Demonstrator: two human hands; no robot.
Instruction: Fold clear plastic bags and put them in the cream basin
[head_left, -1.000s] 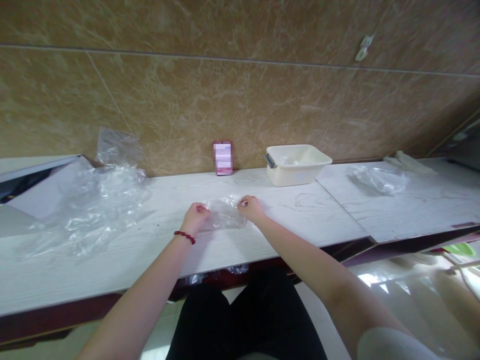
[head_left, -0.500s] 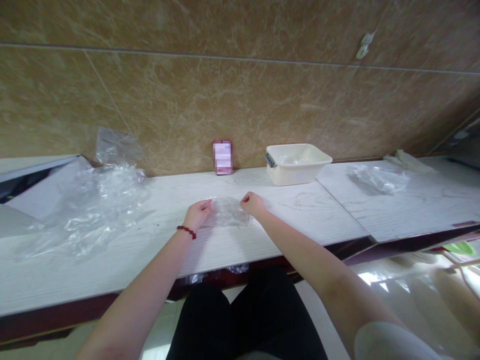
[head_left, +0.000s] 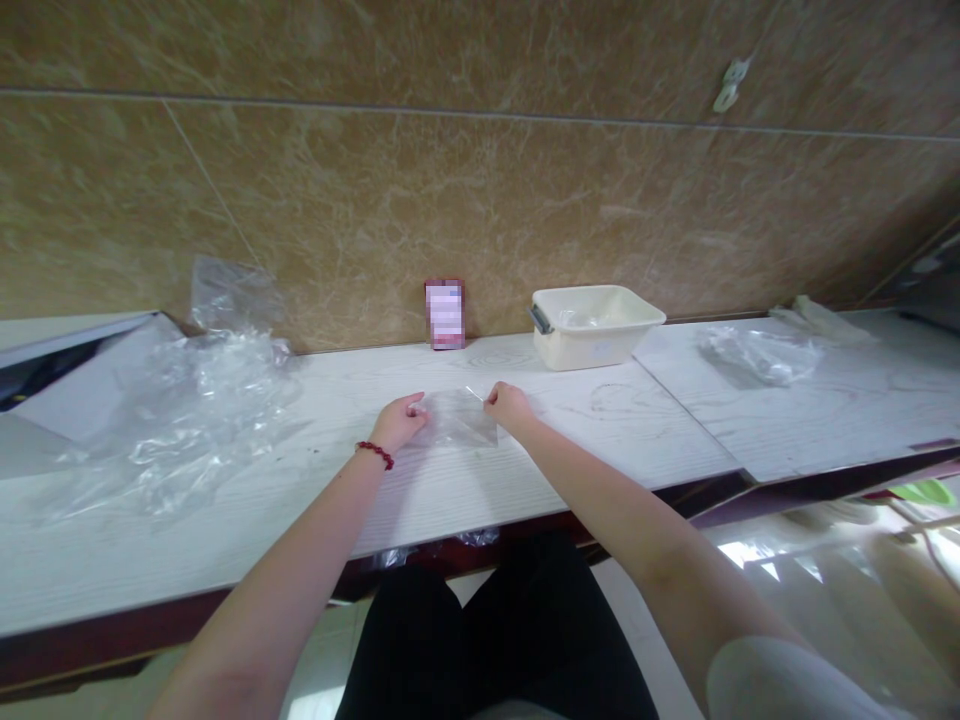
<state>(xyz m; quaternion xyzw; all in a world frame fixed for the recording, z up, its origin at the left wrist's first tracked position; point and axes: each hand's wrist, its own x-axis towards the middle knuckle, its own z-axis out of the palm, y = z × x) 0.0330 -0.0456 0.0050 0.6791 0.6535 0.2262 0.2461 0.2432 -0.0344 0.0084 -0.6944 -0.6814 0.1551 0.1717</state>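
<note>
A clear plastic bag (head_left: 461, 420) lies fairly flat on the white table between my hands. My left hand (head_left: 401, 421) pinches its left side, thumb and fingers closed on it, with a red bead bracelet on the wrist. My right hand (head_left: 508, 404) has its fingers closed at the bag's upper right edge, where a thin bright strip of the plastic sticks up to the left of the fingertips. Behind the bag, a phone (head_left: 447, 315) with a lit, blurred screen leans upright on the wall.
To the left, a heap of clear plastic bags (head_left: 202, 400) lies beside an open white box (head_left: 82, 385). A cream bin (head_left: 592, 345) holding clear plastic stands right of the phone. More clear plastic (head_left: 765, 355) lies farther right. The table's front edge is near my legs.
The bag between my hands lies flatter and smoother than before. A bright strip now shows by my right fingertips. My hands have barely shifted.
</note>
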